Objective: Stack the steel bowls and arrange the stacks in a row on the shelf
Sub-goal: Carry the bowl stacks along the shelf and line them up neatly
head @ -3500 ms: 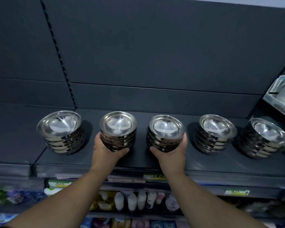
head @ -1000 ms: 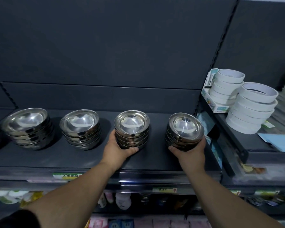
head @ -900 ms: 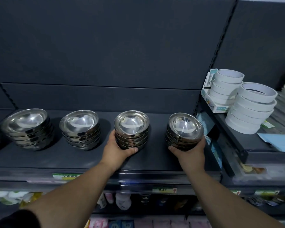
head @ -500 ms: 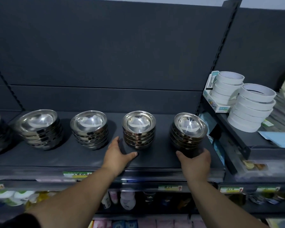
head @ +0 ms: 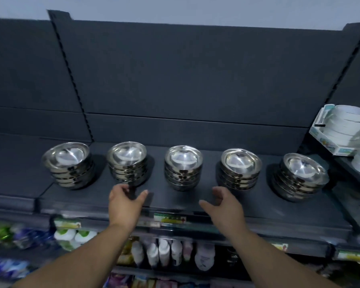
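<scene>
**Shelf** (head: 258, 206): dark and flat, the top tier of a shop unit, with a dark back panel (head: 195, 80) behind it.

**Steel bowls:** five stacks, each of several nested bowls, mouths up. They stand in one row along the shelf, evenly spaced, and no stack touches its neighbour.
- first stack (head: 67, 165): far left, near the joint between two shelf sections.
- second stack (head: 128, 163): next to the right, directly beyond the left hand.
- third stack (head: 183, 167): middle of the row, beyond the gap between the two hands.
- fourth stack (head: 239, 169): right of centre, beyond the right hand.
- fifth stack (head: 302, 177): nearest the right end of the shelf.

**Hands:**
- left hand (head: 126, 206): over the front part of the shelf, just before the second stack. Thumb and fingers are spread in a loose curve, gripping nothing. It cannot be told whether the fingertips brush the stack's base.
- right hand (head: 222, 206): over the front part of the shelf, before the fourth stack. Thumb and fingers are likewise spread and empty, clear of the bowls.
- The two hands are apart from each other.

**Other items:**
- white round tubs (head: 349, 125): stacked on the adjoining shelf at right.
- price label (head: 169, 218): on the shelf's front edge, between the forearms.
- bottles (head: 164, 254): on the tier below.
- packets (head: 8, 235): lower left, blurred.
</scene>
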A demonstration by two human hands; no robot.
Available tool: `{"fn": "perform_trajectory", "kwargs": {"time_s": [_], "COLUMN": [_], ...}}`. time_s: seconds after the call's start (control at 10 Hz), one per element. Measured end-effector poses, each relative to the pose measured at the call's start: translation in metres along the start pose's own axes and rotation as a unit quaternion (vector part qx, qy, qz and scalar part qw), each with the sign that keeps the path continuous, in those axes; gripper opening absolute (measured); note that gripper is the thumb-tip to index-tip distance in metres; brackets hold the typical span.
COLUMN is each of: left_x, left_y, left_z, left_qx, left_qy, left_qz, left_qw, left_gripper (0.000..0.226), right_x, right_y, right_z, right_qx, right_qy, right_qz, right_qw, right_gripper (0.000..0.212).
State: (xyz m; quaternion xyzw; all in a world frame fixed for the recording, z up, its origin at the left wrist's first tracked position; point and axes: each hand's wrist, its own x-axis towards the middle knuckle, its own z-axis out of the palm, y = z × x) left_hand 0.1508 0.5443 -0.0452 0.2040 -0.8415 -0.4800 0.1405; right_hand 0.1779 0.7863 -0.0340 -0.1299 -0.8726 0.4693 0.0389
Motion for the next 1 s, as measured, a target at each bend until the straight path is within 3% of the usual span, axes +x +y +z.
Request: {"fn": "perform_trajectory", "kwargs": {"time_s": [0.1,0.2,0.4,0.6,0.8,0.9,1.0], "left_x": [0.026,0.051,0.082,0.087,0.084,0.082,0.075], "left_y": [-0.005,-0.006,-0.013,-0.016,-0.025,-0.03,-0.032], "left_z": [-0.025,-0.037,-0.036,-0.042,-0.051,-0.055,-0.065], "left_qx": [-0.011,-0.032,-0.06,-0.055,0.037,0.095,0.174], "left_qy": [0.009,-0.047,-0.117,-0.128,-0.144,-0.167,-0.187], "left_qz": [-0.014,-0.003,0.028,0.052,0.041,0.057,0.114], "left_qw": [1.0,0.998,0.991,0.989,0.988,0.98,0.96], "left_gripper": [0.085,0.109,0.106,0.095,0.094,0.087,0.08], "right_x": [0.004,0.01,0.015,0.014,0.001,-0.008,-0.023], "right_y": [-0.02,-0.037,-0.051,-0.057,-0.061,-0.062,-0.067], "right_z": [0.026,0.041,0.057,0.066,0.067,0.065,0.064], "right_qx": [0.008,0.016,0.013,-0.003,-0.052,-0.135,-0.235], "right_qy": [0.013,0.046,0.073,0.089,0.086,0.057,0.019], "right_qz": [0.014,0.029,0.039,0.061,0.093,0.081,0.069], "right_qw": [1.0,0.998,0.996,0.994,0.991,0.986,0.969], "right_gripper": [0.083,0.097,0.078,0.079,0.087,0.069,0.067]}}
